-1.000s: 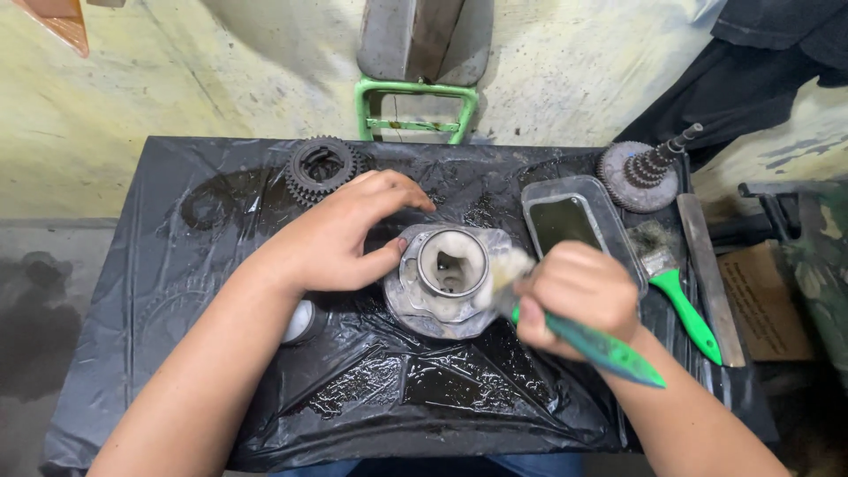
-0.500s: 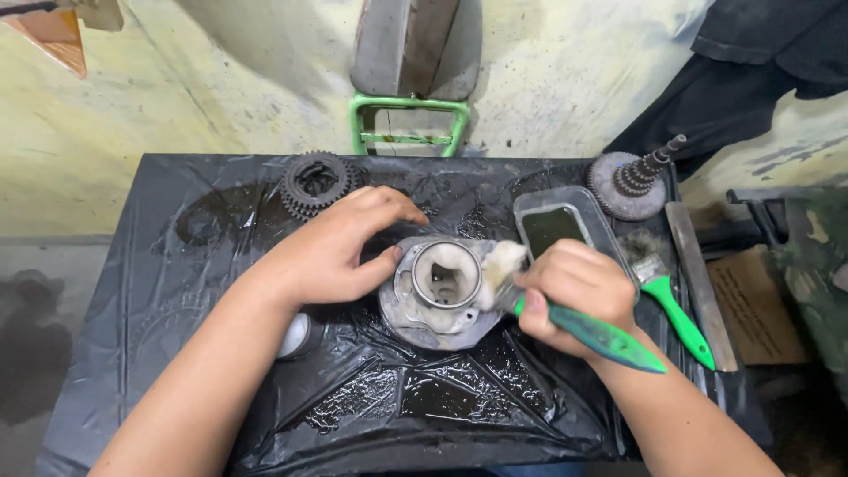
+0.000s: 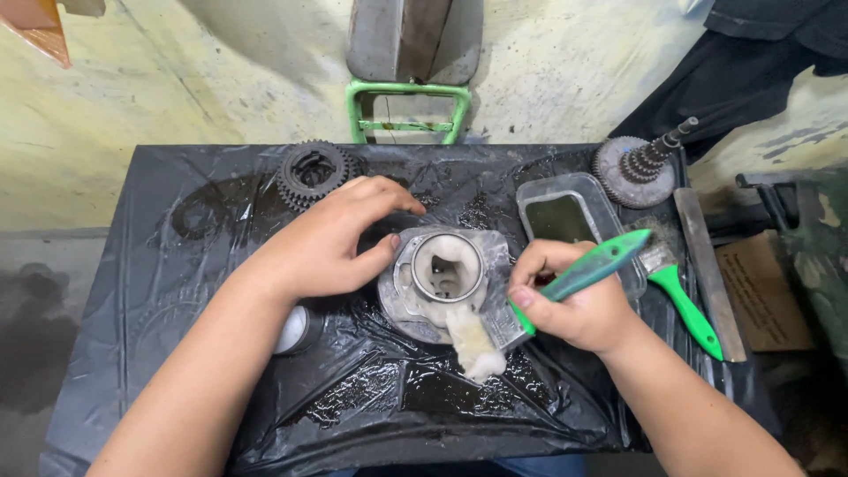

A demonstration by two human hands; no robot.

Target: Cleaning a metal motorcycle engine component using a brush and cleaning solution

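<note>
A round grey metal housing (image 3: 440, 281) with an open bore lies at the centre of a table covered in black plastic sheet (image 3: 177, 291). My left hand (image 3: 331, 243) grips its left side, thumb against the rim. My right hand (image 3: 574, 300) holds a green-handled paintbrush (image 3: 590, 265); its pale wet bristles (image 3: 473, 340) press on the housing's near edge.
A black gear (image 3: 311, 170) lies at the back left. A shallow clear tray of dark liquid (image 3: 570, 221), a toothed shaft (image 3: 638, 163), a second green brush (image 3: 685, 300) and a flat metal bar (image 3: 707, 265) sit at the right. A small round cap (image 3: 291, 329) lies under my left forearm.
The brush has swung from the housing's right side to its near edge, and the handle now points up and to the right. My left hand keeps its hold.
</note>
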